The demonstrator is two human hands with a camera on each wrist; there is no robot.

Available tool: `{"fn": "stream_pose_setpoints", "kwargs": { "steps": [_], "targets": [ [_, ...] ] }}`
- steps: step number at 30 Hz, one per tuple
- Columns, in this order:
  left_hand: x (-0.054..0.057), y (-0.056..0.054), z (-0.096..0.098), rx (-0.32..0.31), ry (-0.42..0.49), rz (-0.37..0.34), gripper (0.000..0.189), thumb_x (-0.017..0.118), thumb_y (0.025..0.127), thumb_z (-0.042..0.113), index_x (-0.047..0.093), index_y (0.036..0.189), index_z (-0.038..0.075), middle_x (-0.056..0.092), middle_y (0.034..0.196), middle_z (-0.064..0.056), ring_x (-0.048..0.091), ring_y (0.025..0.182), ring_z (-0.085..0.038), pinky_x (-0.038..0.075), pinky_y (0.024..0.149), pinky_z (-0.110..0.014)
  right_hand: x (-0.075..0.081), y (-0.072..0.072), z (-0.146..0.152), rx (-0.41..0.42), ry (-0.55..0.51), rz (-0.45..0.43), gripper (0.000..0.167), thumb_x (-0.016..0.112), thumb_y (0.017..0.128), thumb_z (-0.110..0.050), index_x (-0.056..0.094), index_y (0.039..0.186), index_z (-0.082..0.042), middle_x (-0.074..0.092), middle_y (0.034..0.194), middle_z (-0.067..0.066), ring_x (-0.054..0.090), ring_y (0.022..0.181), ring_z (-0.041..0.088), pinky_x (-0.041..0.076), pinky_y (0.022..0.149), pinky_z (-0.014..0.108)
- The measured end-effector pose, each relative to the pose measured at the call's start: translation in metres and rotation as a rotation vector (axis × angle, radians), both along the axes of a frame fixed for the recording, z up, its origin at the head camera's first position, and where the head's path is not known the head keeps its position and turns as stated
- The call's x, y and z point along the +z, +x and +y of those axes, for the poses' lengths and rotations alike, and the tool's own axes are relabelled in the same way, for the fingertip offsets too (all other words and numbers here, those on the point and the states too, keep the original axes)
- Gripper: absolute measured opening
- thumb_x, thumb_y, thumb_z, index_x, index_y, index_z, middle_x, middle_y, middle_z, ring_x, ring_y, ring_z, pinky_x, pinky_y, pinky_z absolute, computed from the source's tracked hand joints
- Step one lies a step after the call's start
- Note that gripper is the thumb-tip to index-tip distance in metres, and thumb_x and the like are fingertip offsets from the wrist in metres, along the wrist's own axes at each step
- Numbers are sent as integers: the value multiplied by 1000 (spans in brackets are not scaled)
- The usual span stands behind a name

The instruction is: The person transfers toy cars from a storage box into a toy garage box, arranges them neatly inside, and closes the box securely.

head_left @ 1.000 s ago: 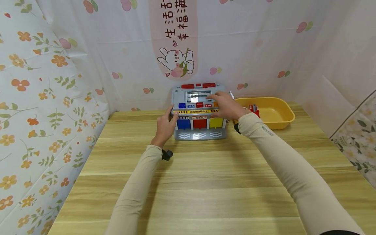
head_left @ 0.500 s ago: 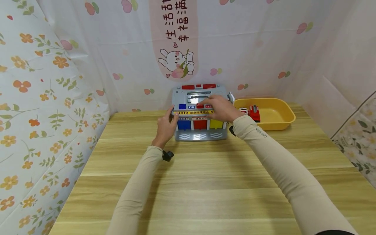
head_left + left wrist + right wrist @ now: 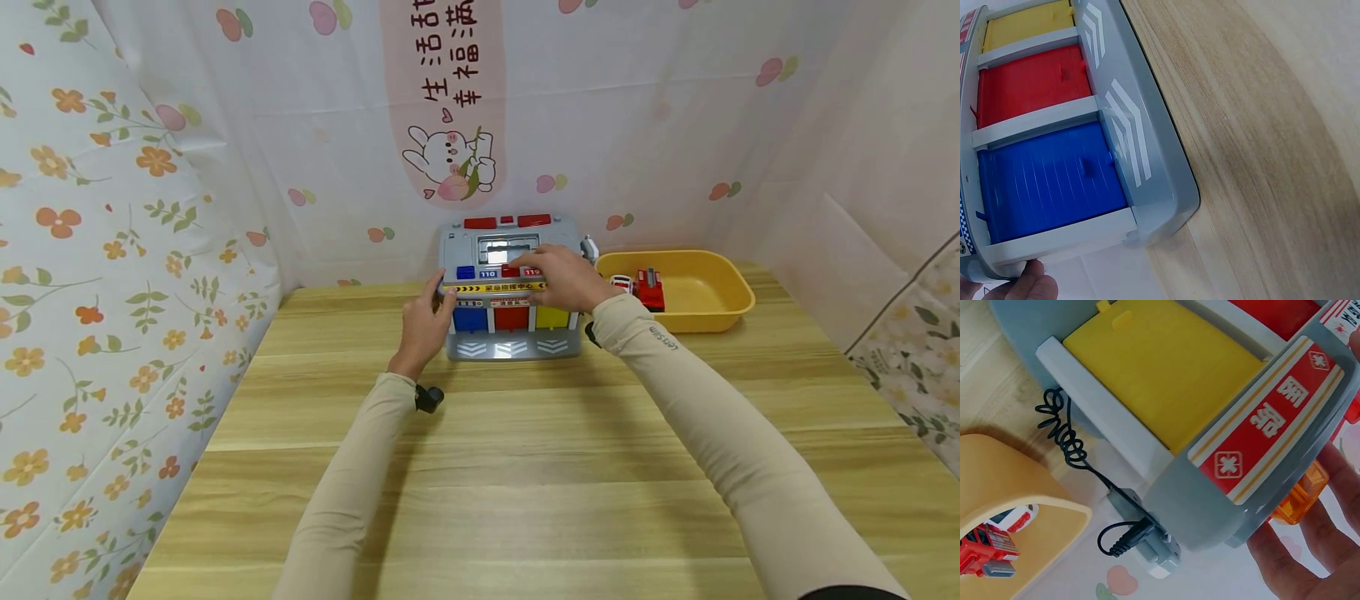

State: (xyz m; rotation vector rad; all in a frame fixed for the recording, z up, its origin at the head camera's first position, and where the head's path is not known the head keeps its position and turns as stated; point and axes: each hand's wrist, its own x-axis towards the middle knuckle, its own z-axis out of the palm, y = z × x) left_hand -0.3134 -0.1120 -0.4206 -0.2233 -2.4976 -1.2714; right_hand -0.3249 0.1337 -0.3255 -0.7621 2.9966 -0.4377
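Note:
A grey toy garage [image 3: 512,346] stands against the back cloth, with blue, red and yellow doors down. My left hand [image 3: 423,327] holds its left edge, thumb at the front; in the left wrist view, fingertips [image 3: 1034,284] touch the side wall beside the blue door [image 3: 1054,181]. My right hand [image 3: 566,277] reaches over the roof's right half, its index fingertip at the red button [image 3: 510,271]. The blue button [image 3: 466,272] is uncovered. In the right wrist view, spread fingers [image 3: 1329,540] lie around the orange button [image 3: 1300,495], which the hand hides in the head view.
Right of the garage stands a yellow tub [image 3: 705,321] holding a red toy truck [image 3: 649,290] and a white toy car [image 3: 621,283]. A grey handset [image 3: 1144,540] on a black coiled cord [image 3: 1063,428] hangs at the garage's right side. The wooden table [image 3: 510,467] extends in front.
My right hand has moved left and slightly down along the roof, its index finger now at the red button. My left hand stays at the left edge.

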Motion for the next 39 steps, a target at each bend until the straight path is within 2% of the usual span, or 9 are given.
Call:
{"fn": "stream_pose_setpoints", "kwargs": {
  "steps": [8, 18, 29, 33, 39],
  "targets": [
    [1, 1, 0, -4, 11, -5, 54, 47, 105, 35, 44, 152, 9, 68, 107, -20, 61, 94, -27, 55, 89, -41, -3, -4, 3, 5, -13, 7, 61, 81, 85, -18, 59, 142, -23, 60, 137, 15, 56, 122, 36, 46, 108, 55],
    [2, 1, 1, 1, 1, 0, 54, 47, 105, 36, 44, 152, 10, 57, 84, -13, 55, 83, -24, 46, 75, -32, -4, -6, 5, 13, -23, -17, 60, 79, 86, -18, 59, 142, -24, 60, 136, 14, 54, 122, 34, 45, 109, 54],
    [2, 1, 1, 4, 4, -2, 54, 46, 105, 36, 44, 152, 11, 60, 88, -14, 57, 87, -25, 50, 80, -35, -4, -10, 6, 11, -56, -54, 61, 80, 85, -17, 59, 142, -25, 56, 143, 13, 48, 130, 35, 39, 114, 56],
    [1, 1, 1, 8, 11, -4, 53, 47, 105, 35, 43, 153, 11, 59, 86, -14, 56, 86, -24, 48, 78, -33, -4, -11, 7, 20, -55, -61, 62, 80, 85, -16, 58, 142, -26, 56, 141, 13, 48, 128, 35, 40, 113, 56],
    [1, 1, 1, 10, 8, -10, 53, 47, 105, 35, 44, 152, 11, 64, 92, -16, 57, 87, -25, 50, 80, -35, -4, -10, 7, 17, -59, -72, 62, 80, 85, -16, 58, 142, -26, 55, 143, 12, 47, 129, 34, 39, 114, 56]
  ]
}}
